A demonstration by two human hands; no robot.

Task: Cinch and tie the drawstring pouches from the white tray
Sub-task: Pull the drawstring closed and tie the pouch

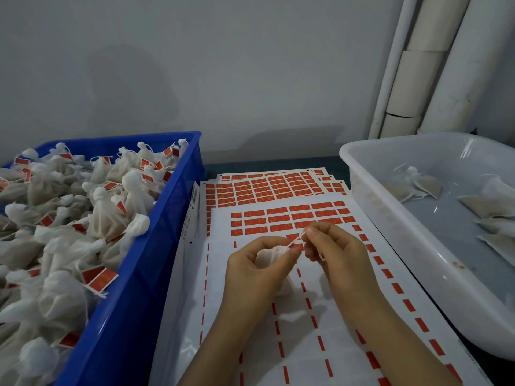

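The left hand (252,270) curls round a small white pouch (271,259), pinching its gathered neck above the label sheets (278,218). Just beside it, the right hand (338,253) pinches the drawstring (295,240), which runs taut between both hands. The white tray (395,218) with loose pouches lies to the right hand's right; the blue crate (156,246) of tied pouches lies left of the left hand.

At nine o'clock, the blue crate (131,316) is smooth, glossy plastic. The pouches (106,218) heaped in it are thin, matt, gauzy cloth with red paper tags (99,278). At six o'clock, the label sheets (301,344) look like smooth paper with a faint sheen. At three o'clock, the white tray (390,218) is glossy, slightly translucent plastic.
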